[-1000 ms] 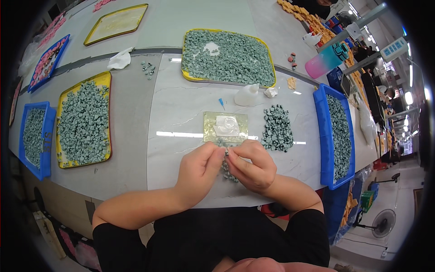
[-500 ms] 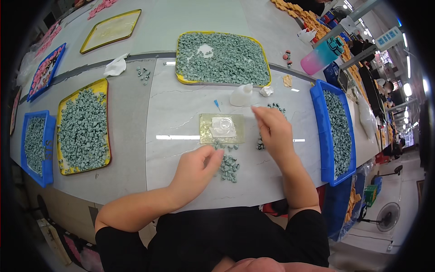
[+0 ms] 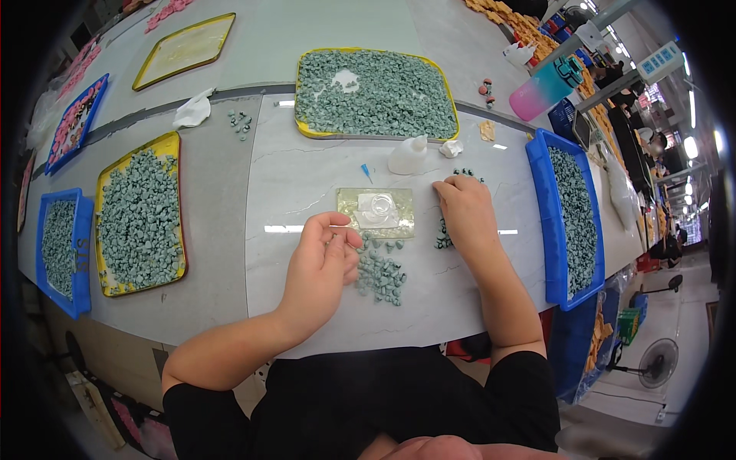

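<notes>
In the head view, a glassy pad (image 3: 347,201) lies on the tabletop (image 3: 295,180). Left of it, the left hand (image 3: 318,261) has its fingers curled narrow; I cannot tell whether they hold anything. Right of the pad, the right hand (image 3: 466,211) covers part of the dark green heap (image 3: 443,232), its grip hidden. The near heap (image 3: 383,280) lies between pad and front edge. A bottle (image 3: 407,157) crowds the pad's far edge; wider room separates it from the yellow tray (image 3: 172,141) leftward and blue bin (image 3: 546,207) rightward.

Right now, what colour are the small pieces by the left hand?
The small pieces are grey-green, clearest in the head view.
</notes>
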`<state>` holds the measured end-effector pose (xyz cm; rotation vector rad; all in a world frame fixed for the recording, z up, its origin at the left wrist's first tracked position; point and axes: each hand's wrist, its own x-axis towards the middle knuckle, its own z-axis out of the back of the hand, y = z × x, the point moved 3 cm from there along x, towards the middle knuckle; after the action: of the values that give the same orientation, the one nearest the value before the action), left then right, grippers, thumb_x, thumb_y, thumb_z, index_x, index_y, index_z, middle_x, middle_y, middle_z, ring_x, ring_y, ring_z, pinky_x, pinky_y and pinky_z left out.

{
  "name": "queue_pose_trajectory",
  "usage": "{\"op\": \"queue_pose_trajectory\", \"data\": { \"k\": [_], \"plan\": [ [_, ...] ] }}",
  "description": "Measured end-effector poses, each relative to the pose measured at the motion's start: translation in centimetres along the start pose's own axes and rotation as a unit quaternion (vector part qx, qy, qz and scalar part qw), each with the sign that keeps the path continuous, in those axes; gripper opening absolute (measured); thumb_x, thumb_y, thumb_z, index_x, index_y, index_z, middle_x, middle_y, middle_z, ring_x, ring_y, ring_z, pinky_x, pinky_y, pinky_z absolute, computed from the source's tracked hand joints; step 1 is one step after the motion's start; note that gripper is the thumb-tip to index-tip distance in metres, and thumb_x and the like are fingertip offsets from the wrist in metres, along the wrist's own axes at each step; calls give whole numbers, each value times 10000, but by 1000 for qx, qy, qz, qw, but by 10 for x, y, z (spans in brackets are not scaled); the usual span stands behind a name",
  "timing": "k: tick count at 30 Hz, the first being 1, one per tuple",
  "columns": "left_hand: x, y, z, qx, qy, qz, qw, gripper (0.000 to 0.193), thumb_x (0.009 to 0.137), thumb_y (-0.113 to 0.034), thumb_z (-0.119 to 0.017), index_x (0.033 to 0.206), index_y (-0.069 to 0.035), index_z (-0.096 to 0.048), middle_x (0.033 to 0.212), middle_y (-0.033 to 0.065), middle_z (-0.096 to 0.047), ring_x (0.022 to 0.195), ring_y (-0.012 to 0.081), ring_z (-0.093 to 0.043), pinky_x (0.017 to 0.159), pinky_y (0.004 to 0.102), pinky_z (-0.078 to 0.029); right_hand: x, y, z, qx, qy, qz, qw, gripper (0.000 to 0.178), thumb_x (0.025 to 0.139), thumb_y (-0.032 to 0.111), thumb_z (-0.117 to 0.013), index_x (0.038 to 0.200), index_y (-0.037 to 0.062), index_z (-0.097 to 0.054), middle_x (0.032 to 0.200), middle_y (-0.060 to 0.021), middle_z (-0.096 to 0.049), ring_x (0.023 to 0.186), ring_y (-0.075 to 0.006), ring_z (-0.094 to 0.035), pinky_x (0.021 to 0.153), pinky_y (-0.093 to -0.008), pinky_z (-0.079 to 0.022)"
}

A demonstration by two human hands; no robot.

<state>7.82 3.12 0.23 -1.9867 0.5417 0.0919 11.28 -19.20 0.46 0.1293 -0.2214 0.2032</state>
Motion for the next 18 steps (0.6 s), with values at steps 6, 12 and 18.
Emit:
{"op": "queue_pose_trajectory", "data": {
  "k": [6, 12, 18],
  "plan": [
    [3, -1, 2, -23, 2, 56, 998, 141, 967, -108, -417, 1040, -8, -486, 802, 27, -483, 557, 53, -329, 470, 183, -283, -7, 3, 7, 14, 11, -7, 1000, 203, 731, -7, -607, 930, 10, -645, 842, -118, -602, 801, -282, -575, 714, -367, -448],
    [2, 1, -2, 26, 28, 107, 993, 207, 960, -166, -470, 920, 15, -561, 725, 0, -469, 526, 45, -310, 453, 186, -265, -8, 35, 28, 277, -40, -25, 960, 202, 753, -23, -638, 948, 28, -650, 839, -99, -578, 761, -224, -583, 655, -292, -473],
    [-4, 11, -7, -105, 156, 210, 959, 209, 966, -186, -461, 958, 1, -552, 760, -2, -479, 543, 57, -307, 478, 199, -269, -21, 71, 33, 420, -31, 80, 903, 209, 723, -20, -677, 922, 41, -663, 846, -74, -592, 767, -201, -592, 658, -292, -468]
  ]
}}
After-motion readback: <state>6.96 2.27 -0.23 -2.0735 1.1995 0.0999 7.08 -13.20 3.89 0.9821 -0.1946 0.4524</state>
